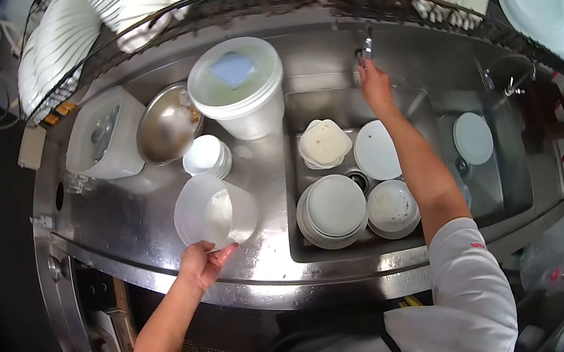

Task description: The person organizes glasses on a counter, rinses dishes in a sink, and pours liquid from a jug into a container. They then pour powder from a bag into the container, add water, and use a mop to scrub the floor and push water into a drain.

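Note:
My left hand (207,262) grips the near rim of a translucent plastic tub (191,212), which is tilted toward me on the steel counter. My right arm reaches over the sink, and my right hand (376,85) is closed on the metal tap (368,49) at the back wall. Below that arm, in the left basin, are a stack of round white plates (336,206), a stack of squarish dishes (324,144), a round plate (375,150) and another stack with a food-specked plate (392,206) on top.
Left of the sink stand a white bucket (253,113) with a blue cloth (233,68), a steel bowl (167,127), small white bowls (207,157) and a plastic bin of utensils (112,165). A plate (473,138) lies in the right basin. A dish rack (263,20) hangs overhead.

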`<state>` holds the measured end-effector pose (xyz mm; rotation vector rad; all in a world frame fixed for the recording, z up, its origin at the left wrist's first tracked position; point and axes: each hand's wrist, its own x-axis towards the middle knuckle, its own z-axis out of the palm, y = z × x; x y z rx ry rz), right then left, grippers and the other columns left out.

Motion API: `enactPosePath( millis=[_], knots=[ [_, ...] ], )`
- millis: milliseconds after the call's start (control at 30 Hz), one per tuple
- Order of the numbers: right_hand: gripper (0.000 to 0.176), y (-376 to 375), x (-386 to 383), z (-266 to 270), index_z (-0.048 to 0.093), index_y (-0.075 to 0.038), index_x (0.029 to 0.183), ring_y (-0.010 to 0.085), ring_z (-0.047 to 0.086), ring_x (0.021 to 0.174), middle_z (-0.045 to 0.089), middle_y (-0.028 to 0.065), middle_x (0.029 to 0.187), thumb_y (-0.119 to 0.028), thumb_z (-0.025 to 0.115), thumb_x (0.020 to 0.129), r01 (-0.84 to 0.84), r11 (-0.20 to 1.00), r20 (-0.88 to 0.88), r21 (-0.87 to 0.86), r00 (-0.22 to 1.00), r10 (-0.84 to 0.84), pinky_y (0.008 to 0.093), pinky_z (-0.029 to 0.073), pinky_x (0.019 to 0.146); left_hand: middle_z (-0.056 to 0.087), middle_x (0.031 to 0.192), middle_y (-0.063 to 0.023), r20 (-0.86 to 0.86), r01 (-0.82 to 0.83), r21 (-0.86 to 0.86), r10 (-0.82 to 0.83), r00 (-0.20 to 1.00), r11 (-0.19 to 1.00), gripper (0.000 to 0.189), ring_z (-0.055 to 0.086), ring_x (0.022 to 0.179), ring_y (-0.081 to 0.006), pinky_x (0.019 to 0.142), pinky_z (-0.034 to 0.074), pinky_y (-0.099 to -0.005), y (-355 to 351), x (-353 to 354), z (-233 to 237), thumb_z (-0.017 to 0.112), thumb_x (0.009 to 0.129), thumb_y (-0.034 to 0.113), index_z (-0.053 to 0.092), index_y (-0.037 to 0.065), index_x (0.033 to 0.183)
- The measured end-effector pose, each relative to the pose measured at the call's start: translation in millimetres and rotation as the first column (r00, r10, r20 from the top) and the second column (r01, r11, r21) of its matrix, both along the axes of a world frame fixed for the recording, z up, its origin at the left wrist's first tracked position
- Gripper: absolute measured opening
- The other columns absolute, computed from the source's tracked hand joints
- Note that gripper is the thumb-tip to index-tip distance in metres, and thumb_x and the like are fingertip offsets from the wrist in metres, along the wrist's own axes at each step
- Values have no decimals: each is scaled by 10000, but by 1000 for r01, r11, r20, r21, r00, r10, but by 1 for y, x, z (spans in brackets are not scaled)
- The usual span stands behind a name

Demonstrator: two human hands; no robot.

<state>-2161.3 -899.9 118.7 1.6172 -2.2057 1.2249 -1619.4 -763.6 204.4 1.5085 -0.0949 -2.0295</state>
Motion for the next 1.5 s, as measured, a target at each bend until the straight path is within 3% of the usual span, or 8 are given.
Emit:
enactPosePath(
  millis=[133,367,467,500,600,900,1000,1500],
  knots=[
    [126,7,7,17,531,-81,1008,456,626,799,667,212,861,-195,550,958,15,1000,127,-3,992,-14,530,485,703,487,1219,-359,113,79,-119,-65,991,990,462,634,991,-456,790,643,-401,2,-46,18,307,879,-66,255,-207,1316],
    [158,11,12,8,584,-73,1059,367,672,798,681,180,869,-199,525,984,161,976,384,-145,918,-94,454,532,662,467,1251,-324,-51,253,-286,-279,959,924,433,577,1097,-450,861,612,-460,-21,-183,26,339,906,-67,279,-182,1319],
    [177,-5,-11,-14,584,-42,1070,258,681,789,672,139,928,-171,484,1000,389,894,967,-224,199,156,365,570,618,432,1293,-319,-102,289,-222,-317,943,931,483,571,1093,-468,853,614,-451,-38,-240,0,336,882,-85,256,-129,1356],
    [193,0,-13,-14,564,-11,1080,205,672,783,646,118,976,-155,458,1008,371,915,984,-159,135,116,301,583,609,429,1309,-279,-128,302,-191,-329,936,934,492,570,1104,-441,833,619,-466,-40,-256,-6,344,882,-103,272,-80,1368],
    [196,7,-19,-15,543,2,1094,224,673,770,654,142,975,-154,459,1009,313,945,996,-92,30,87,321,577,605,345,1371,-287,-23,295,-267,-312,950,917,513,525,1166,-461,881,599,-488,-31,-304,-5,340,874,-124,208,-46,1363],
    [205,11,-23,-12,545,-23,1100,197,659,728,683,120,958,-192,468,1014,235,972,999,-18,-45,29,310,532,582,323,1410,-226,-82,277,-193,-297,951,941,531,477,1236,-429,936,565,-511,-21,-332,-44,308,883,-134,219,15,1385],
    [187,14,-27,-16,565,-68,1055,144,614,655,697,65,897,-232,483,1015,115,988,994,106,-27,-104,274,466,521,300,1415,-235,-53,298,-167,-310,949,940,598,534,1179,-390,857,614,-449,-16,-326,-51,284,872,-135,128,55,1416],
    [182,15,-39,-18,592,-94,938,85,532,571,661,8,791,-265,563,990,45,978,979,204,8,-205,253,394,470,393,1381,-228,-81,273,-77,-279,957,959,501,528,1187,-392,913,579,-481,9,-326,-65,289,896,-129,281,-62,1392]
  ],
)
